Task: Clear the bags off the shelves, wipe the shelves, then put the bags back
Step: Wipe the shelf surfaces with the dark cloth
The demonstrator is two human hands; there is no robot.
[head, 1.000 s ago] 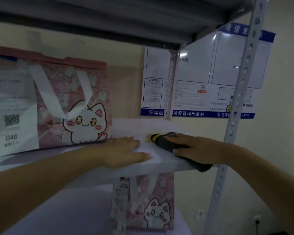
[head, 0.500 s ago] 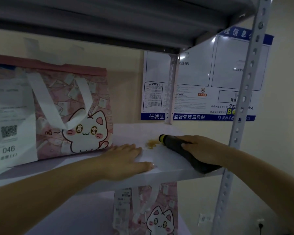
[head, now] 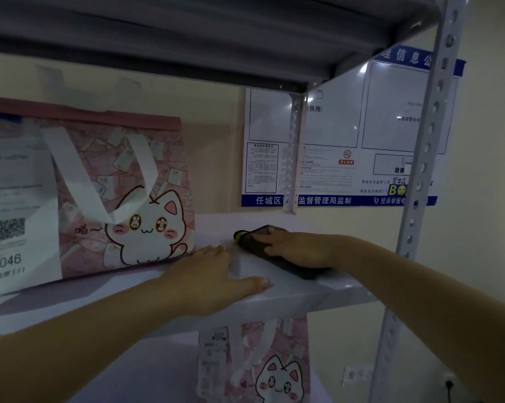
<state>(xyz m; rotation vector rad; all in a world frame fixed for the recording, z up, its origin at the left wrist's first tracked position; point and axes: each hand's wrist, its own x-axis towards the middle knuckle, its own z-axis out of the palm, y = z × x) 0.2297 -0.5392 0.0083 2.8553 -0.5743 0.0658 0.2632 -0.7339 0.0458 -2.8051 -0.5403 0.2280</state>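
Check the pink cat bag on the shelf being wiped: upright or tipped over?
Upright. The pink cat bag stands on its base on the shelf, top edge level, white handles hanging down its front.

The left hand (head: 207, 274) rests flat on the white shelf (head: 318, 295) beside a pink cat bag (head: 123, 199), while the right hand (head: 292, 247) presses a dark cloth (head: 289, 264) there.

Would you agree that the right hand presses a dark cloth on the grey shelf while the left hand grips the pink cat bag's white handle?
Not quite: in the head view the left hand lies flat on the grey shelf, beside the pink cat bag, not on its white handle. The right hand does press the dark cloth.
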